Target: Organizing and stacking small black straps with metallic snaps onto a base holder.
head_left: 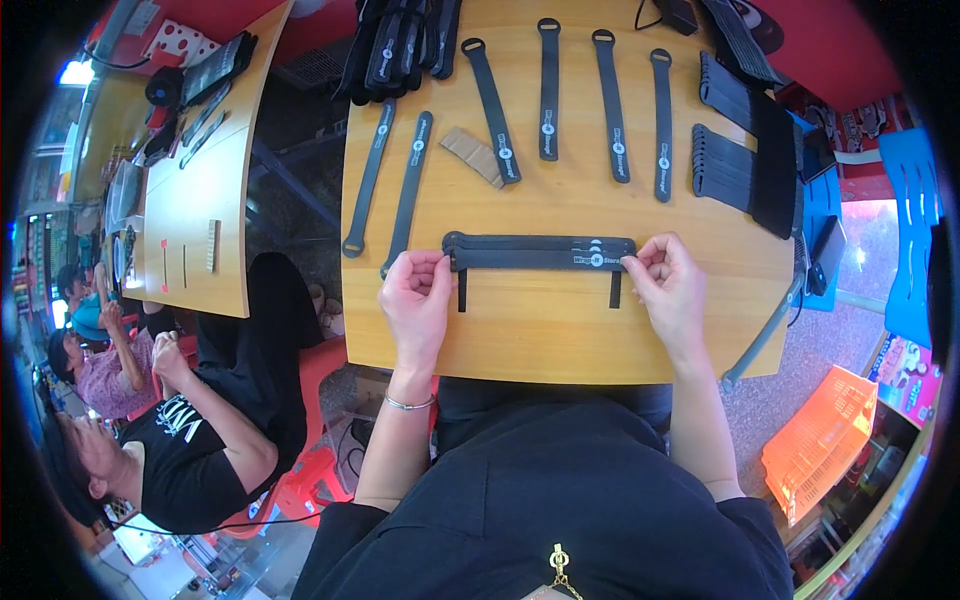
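Pinching a neat stack of black straps (520,256) in the head view, the two hands stood well apart: the left hand (415,308) closed on its left end, the right hand (672,285) on its right. The stack lay near the middle of the tabletop (520,350), with two narrow black strips (462,292) sticking out below its near edge.

The work seemed partly done: the straps in hand were lined up, but the strips were not wrapped over them. Single straps (549,90) lay spread beyond and to the left, apparently left to gather, around a brown cardboard piece (472,156). Fanned strap sets (722,165) at the right looked already grouped.

As for containers, an orange basket (820,440) stood right of the tabletop; its contents could not be made out.
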### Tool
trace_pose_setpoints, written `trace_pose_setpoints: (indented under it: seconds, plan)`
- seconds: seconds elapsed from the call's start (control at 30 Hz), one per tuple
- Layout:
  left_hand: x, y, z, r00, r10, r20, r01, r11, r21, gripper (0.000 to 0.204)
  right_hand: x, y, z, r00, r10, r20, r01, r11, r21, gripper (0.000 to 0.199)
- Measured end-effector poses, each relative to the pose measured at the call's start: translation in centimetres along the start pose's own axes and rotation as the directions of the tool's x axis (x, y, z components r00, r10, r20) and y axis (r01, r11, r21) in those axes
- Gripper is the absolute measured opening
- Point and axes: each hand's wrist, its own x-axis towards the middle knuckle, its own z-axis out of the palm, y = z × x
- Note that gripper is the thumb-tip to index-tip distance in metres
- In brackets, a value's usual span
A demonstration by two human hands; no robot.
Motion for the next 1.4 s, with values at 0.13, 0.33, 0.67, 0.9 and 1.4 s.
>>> trace_pose_setpoints:
  seconds: [0.13, 0.33, 0.67, 0.9, 1.4]
  plan:
    - [0.00, 0.25, 0.00, 1.000, -0.012, -0.008, 0.012, 1.000, 0.002, 0.005, 0.03, -0.02, 0.03, 1.000, 0.000, -0.001, 0.000, 1.000, -0.010, 0.018]
    - [-0.01, 0.30, 0.06, 1.000, -0.018, -0.014, 0.018, 1.000, 0.000, 0.005, 0.03, -0.05, -0.04, 1.000, 0.005, 0.001, -0.005, 1.000, -0.021, 0.018]
    - [0.02, 0.32, 0.06, 1.000, -0.022, -0.013, 0.023, 1.000, 0.017, 0.005, 0.09, 0.08, -0.02, 1.000, -0.005, -0.005, 0.005, 1.000, -0.022, 0.018]
    - [-0.03, 0.13, -0.01, 1.000, -0.008, -0.002, 0.008, 1.000, 0.015, 0.005, 0.12, 0.23, 0.02, 1.000, -0.010, -0.001, 0.010, 1.000, -0.016, 0.018]
    - [-0.02, 0.25, -0.01, 1.000, 0.008, -0.004, -0.008, 0.999, 0.032, 0.005, 0.03, -0.11, 0.14, 1.000, 0.007, -0.017, -0.008, 0.999, -0.047, 0.018]
